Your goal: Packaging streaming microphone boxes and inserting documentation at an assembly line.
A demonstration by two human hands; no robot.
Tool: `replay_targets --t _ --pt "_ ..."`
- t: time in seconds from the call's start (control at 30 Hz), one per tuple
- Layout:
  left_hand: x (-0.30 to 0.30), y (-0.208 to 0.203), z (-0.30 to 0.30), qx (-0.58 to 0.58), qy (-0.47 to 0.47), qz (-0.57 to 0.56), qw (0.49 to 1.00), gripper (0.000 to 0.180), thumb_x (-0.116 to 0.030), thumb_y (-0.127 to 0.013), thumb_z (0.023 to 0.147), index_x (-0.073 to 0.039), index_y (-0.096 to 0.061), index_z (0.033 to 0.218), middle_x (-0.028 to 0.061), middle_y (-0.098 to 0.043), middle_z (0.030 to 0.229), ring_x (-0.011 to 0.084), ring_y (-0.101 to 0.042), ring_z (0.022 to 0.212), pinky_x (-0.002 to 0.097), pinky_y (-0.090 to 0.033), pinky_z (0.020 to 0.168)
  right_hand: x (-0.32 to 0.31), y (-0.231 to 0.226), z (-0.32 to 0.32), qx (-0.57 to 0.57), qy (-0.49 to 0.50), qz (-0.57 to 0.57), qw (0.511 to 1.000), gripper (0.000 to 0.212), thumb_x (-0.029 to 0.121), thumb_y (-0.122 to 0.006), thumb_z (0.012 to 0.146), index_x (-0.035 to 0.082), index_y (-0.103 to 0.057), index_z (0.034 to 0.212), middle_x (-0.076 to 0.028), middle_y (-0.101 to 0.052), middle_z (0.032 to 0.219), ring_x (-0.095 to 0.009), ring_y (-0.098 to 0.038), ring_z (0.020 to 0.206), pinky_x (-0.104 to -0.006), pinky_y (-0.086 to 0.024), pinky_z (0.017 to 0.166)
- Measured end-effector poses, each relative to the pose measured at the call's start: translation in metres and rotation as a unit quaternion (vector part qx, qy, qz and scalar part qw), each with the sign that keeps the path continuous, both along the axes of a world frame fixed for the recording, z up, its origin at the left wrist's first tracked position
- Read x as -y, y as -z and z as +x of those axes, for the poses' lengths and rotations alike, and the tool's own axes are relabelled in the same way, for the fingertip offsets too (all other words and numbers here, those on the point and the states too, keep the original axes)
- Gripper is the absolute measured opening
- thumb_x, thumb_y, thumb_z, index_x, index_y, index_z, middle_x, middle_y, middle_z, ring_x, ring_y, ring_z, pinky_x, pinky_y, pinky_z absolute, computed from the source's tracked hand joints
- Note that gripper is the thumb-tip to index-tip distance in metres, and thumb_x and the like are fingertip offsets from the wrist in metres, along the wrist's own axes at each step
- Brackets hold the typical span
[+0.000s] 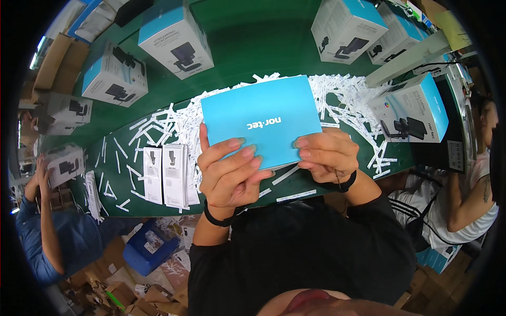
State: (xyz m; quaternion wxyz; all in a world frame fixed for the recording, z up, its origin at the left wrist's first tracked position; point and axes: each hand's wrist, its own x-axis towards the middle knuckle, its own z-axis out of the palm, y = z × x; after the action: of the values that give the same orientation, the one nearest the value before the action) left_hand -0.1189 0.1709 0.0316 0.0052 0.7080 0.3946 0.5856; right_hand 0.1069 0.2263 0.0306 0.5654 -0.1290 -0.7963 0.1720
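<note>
A box with a bright blue face (263, 113) is held up in front of me, its blue side toward me and its print upside down. My left hand (226, 171) grips its near left corner, fingertips lying on the blue face. At the near right corner my right hand (329, 155) pinches the edge between thumb and fingers. The box's other sides are mostly hidden. Below it, the green table (295, 192) is strewn with white paper strips (348, 102). Left of my left hand lie two stacks of folded leaflets (174, 174).
Blue-and-white cartons stand at the back left (179, 45), back right (348, 31) and right (411, 113), near a pale post (411, 58). A co-worker at the left holds a carton (66, 166); another person sits at the right. A blue bin (150, 247) stands on the floor.
</note>
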Motion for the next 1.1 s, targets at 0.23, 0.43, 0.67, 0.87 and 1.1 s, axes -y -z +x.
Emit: replay_targets --t 0.23,0.43,0.67,0.87,1.1 --pt "-0.001 -0.007 0.001 0.041 0.024 -0.012 0.999 0.018 -0.015 -0.090 0.072 -0.015 -0.075 0.082 -0.0034 -0.073 0.094 0.0215 -0.067 0.102 0.0624 -0.031 0.120 0.010 0.000 -0.004 -0.027 0.061 -0.010 0.998 0.024 0.017 -0.086 0.082 0.006 -0.076 0.100 -0.014 -0.076 0.102 -0.023 -0.072 0.073 -0.0303 -0.055 0.060" --pt "0.005 0.002 0.003 0.109 0.066 0.005 0.992 0.019 -0.008 -0.090 0.072 -0.013 -0.073 0.078 -0.0030 -0.074 0.086 0.0198 -0.069 0.097 0.0628 -0.029 0.121 -0.032 0.008 0.007 0.059 -0.112 -0.313 0.941 0.155 0.045 -0.104 0.049 0.002 -0.010 0.164 -0.022 -0.037 0.160 -0.031 -0.046 0.142 -0.0446 -0.040 0.115" --pt "0.037 -0.010 -0.033 0.223 -0.025 0.091 0.970 0.020 0.000 -0.075 0.084 -0.005 -0.061 0.098 0.0145 -0.057 0.107 0.0327 -0.061 0.107 0.0608 -0.050 0.105 -0.054 -0.047 0.008 0.015 0.032 -0.217 0.975 0.152 0.047 -0.104 0.048 0.008 -0.013 0.163 -0.017 -0.027 0.164 -0.035 -0.042 0.144 -0.0500 -0.040 0.115" --pt "0.123 0.043 -0.107 0.177 -0.288 -0.052 0.940 0.017 0.012 -0.064 0.087 0.000 -0.062 0.100 0.0145 -0.062 0.103 0.0283 -0.066 0.100 0.0379 -0.053 0.091 -0.234 -0.046 0.012 -0.028 0.340 -0.206 0.917 0.101 0.039 -0.091 0.077 0.002 -0.038 0.154 -0.017 -0.047 0.151 -0.028 -0.054 0.128 -0.0410 -0.045 0.108" --pt "0.277 0.176 -0.110 0.094 -0.569 -0.171 0.799 0.019 0.008 -0.066 0.077 -0.004 -0.068 0.092 0.0127 -0.065 0.095 0.0322 -0.065 0.086 0.0398 -0.054 0.078 -0.305 0.010 0.036 0.212 0.571 -0.202 0.767 0.143 0.084 -0.082 0.055 -0.003 -0.027 0.155 -0.028 -0.057 0.139 -0.041 -0.062 0.121 -0.0482 -0.051 0.101"
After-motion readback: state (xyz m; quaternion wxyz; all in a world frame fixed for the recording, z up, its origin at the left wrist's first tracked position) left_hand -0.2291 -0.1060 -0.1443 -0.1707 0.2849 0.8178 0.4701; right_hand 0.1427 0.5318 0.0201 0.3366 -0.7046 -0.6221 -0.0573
